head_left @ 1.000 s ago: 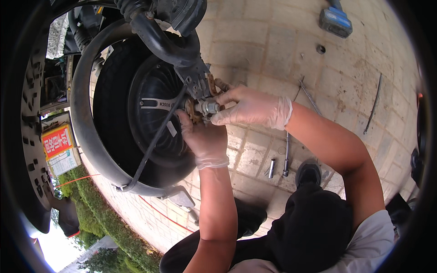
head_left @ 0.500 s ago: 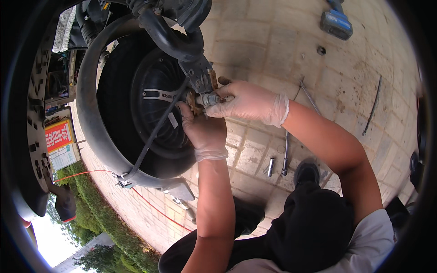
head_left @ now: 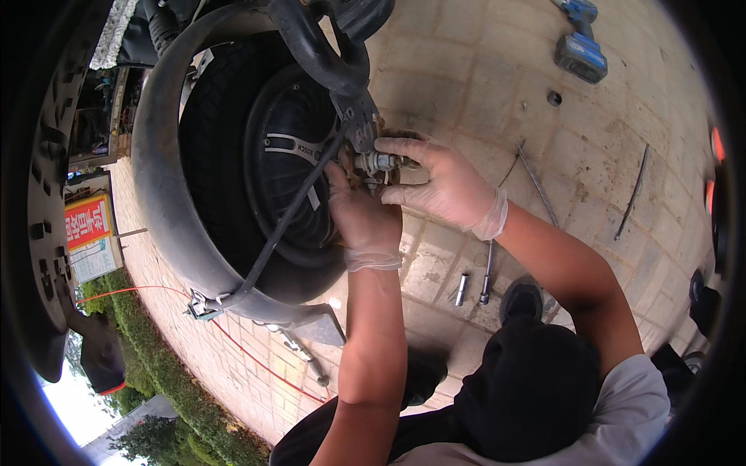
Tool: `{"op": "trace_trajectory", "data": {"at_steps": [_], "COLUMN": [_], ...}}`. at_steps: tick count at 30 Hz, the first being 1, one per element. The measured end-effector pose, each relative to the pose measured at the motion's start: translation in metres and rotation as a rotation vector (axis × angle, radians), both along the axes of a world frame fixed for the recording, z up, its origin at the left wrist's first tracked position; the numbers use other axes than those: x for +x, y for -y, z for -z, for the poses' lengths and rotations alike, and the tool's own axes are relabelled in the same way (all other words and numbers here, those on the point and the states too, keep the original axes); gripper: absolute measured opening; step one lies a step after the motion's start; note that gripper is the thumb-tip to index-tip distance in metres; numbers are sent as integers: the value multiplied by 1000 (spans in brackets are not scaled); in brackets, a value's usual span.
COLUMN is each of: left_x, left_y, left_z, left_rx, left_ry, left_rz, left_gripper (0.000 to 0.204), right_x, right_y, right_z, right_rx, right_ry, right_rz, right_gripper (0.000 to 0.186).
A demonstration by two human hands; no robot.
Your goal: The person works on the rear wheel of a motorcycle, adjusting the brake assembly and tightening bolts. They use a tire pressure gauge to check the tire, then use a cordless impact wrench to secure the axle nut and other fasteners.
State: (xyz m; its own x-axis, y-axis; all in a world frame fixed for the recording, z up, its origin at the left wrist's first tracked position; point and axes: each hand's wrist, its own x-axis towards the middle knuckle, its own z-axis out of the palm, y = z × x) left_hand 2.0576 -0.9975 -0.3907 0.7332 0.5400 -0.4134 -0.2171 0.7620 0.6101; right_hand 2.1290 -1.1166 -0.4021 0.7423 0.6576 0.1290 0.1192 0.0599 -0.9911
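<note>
Our bare right hand in a translucent glove (head_left: 451,182) has spread since the earlier frame: its index finger and thumb now stand apart above and below the silver hexagonal axle nut (head_left: 382,161), near the centre of the frame; we cannot tell whether they touch it. Our similarly gloved left hand (head_left: 371,229) stays just below, its thumb against the rusty bracket beside the nut; its other fingers are hidden, so we cannot tell how firmly it grips. With the view shifted, the black wheel with its ribbed hub (head_left: 268,206) and the curved dark-grey fender (head_left: 155,155) sit farther right in the frame.

Beneath us, pale beige paving (head_left: 435,66) is stained in patches. On it lie a blue-and-black cordless power tool (head_left: 581,50) at upper right, a small dark ring (head_left: 554,99) below that, a thin dark rod (head_left: 637,190) at right, and, below centre, a silver cylindrical socket (head_left: 462,289) beside a long-handled wrench (head_left: 487,276). At lower left, a thin red cable (head_left: 249,353) runs beside a green hedge (head_left: 167,369); an orange-red sign (head_left: 87,223) stands at the left.
</note>
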Motion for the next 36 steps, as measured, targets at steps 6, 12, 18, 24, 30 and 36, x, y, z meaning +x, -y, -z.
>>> {"op": "trace_trajectory", "data": {"at_steps": [6,12,18,24,30,36], "left_x": [-1,0,2,3,8,7], "left_y": [0,1,-2,0,-3,-3], "left_z": [-5,-7,-5,-10,-10,-7], "left_rx": [-30,-61,-49,-32,-6,9], "left_ry": [12,-11,-52,-23,-40,-90], "left_rz": [19,-8,-18,-4,57,47], "left_gripper": [48,47,46,47,49,50], "right_x": [-3,-2,-2,-4,-2,-1], "right_y": [-13,-17,-21,-20,-23,-21], "right_z": [14,20,21,19,21,23], "right_rx": [-80,21,46,30,59,82], "right_ry": [15,120,-7,53,-6,-40], "right_rz": [79,162,165,199,221,191], "right_gripper": [41,34,35,35,34,33]}}
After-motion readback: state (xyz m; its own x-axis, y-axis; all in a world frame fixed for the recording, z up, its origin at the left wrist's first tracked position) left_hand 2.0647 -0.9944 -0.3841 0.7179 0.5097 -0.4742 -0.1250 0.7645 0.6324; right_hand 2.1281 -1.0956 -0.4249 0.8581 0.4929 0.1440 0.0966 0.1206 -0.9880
